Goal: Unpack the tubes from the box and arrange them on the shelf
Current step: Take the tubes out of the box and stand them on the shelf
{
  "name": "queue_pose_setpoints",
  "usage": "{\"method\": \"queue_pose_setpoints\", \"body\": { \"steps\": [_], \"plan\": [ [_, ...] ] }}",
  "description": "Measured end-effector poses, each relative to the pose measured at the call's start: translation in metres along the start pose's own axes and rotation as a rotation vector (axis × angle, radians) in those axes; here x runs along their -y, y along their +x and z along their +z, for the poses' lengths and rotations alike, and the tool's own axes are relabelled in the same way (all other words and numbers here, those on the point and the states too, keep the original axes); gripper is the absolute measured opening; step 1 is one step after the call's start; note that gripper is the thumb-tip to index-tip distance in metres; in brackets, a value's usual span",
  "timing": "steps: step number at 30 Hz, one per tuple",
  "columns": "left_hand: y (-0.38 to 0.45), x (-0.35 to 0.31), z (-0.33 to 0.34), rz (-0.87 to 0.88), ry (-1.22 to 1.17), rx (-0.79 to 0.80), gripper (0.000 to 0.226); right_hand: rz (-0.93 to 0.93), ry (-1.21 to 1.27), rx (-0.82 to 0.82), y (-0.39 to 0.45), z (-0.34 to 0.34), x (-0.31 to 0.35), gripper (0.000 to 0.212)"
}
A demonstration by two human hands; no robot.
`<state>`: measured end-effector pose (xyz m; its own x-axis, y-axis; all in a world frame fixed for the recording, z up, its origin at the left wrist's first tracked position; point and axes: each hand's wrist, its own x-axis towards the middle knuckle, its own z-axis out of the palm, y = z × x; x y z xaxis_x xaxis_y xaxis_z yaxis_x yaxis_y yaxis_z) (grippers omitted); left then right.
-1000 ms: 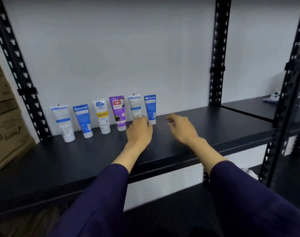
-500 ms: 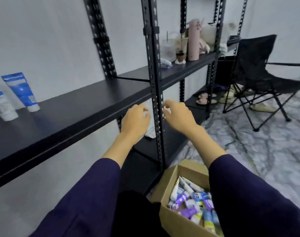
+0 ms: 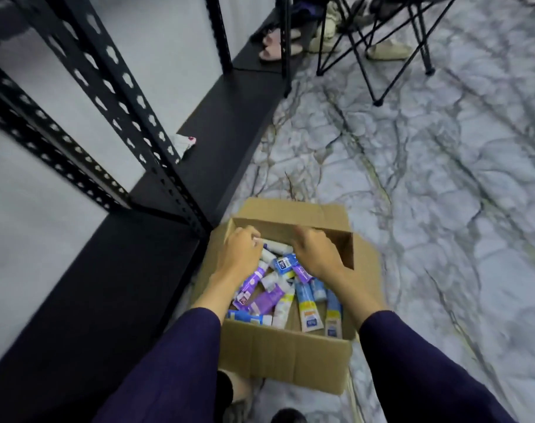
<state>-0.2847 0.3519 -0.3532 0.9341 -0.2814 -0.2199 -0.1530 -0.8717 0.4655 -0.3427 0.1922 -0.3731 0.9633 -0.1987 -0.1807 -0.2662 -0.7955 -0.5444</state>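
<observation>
An open cardboard box [image 3: 284,352] stands on the floor beside the black rack. Inside lie several tubes in a loose heap: a purple tube [image 3: 264,299], a blue-labelled tube [image 3: 283,264], a blue and yellow tube [image 3: 306,303] and white ones. My left hand [image 3: 242,254] reaches into the box's far left part, fingers curled down against white tubes. My right hand [image 3: 318,254] is palm down over the far middle of the heap, its fingers hidden. Whether either hand grips a tube is hidden by blur. The shelf with the arranged tubes is out of view.
The rack's black perforated upright [image 3: 132,117] rises just left of the box, and its lowest board [image 3: 229,117] runs along the wall. A crumpled white item [image 3: 184,143] lies on that board. Folding chair legs [image 3: 364,68] and slippers [image 3: 272,47] are farther off on the marble floor [image 3: 443,193].
My view swung from the shelf with the standing tubes to the right and down to the box. Both hands left the shelf and dropped into the box among the tubes.
</observation>
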Motion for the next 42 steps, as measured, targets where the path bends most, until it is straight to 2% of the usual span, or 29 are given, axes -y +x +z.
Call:
{"method": "queue_pose_setpoints", "body": {
  "steps": [3, 9, 12, 14, 17, 20, 26, 29, 32, 35, 39, 42],
  "plan": [
    [0.015, 0.036, 0.045, -0.097, -0.031, 0.104, 0.015, 0.071, 0.006, 0.093, 0.009, 0.043, -0.029, 0.028],
    [0.034, 0.095, 0.106, -0.218, -0.135, 0.222, 0.03, 0.211, 0.032, 0.266, 0.039, 0.108, -0.063, 0.042],
    [0.041, 0.114, 0.125, -0.265, -0.238, 0.283, 0.037, 0.226, 0.019, 0.25, 0.058, 0.13, -0.073, 0.053],
    [0.045, 0.124, 0.139, -0.264, -0.271, 0.325, 0.038, 0.188, -0.065, 0.238, 0.071, 0.144, -0.08, 0.059],
    [0.049, 0.132, 0.156, -0.23, -0.28, 0.381, 0.042, 0.156, -0.226, 0.38, 0.088, 0.159, -0.09, 0.07],
    [0.053, 0.131, 0.165, -0.191, -0.149, 0.431, 0.059, 0.099, -0.406, 0.397, 0.097, 0.162, -0.096, 0.077],
    [0.06, 0.116, 0.177, 0.027, 0.509, 0.423, 0.097, 0.03, -0.502, 0.37, 0.088, 0.16, -0.102, 0.064],
    [0.054, 0.118, 0.185, 0.093, 0.631, 0.398, 0.094, 0.024, -0.546, 0.366, 0.078, 0.162, -0.101, 0.057],
    [0.048, 0.123, 0.183, 0.108, 0.528, 0.433, 0.089, 0.104, -0.528, 0.386, 0.07, 0.164, -0.099, 0.06],
    [0.049, 0.125, 0.169, 0.02, 0.219, 0.42, 0.076, 0.14, -0.468, 0.386, 0.065, 0.164, -0.096, 0.058],
    [0.049, 0.123, 0.142, -0.074, -0.147, 0.272, 0.043, 0.2, -0.202, 0.273, 0.056, 0.156, -0.079, 0.049],
    [0.045, 0.113, 0.115, -0.143, -0.329, 0.178, 0.032, 0.164, -0.058, 0.15, 0.05, 0.141, -0.058, 0.042]
  ]
}}
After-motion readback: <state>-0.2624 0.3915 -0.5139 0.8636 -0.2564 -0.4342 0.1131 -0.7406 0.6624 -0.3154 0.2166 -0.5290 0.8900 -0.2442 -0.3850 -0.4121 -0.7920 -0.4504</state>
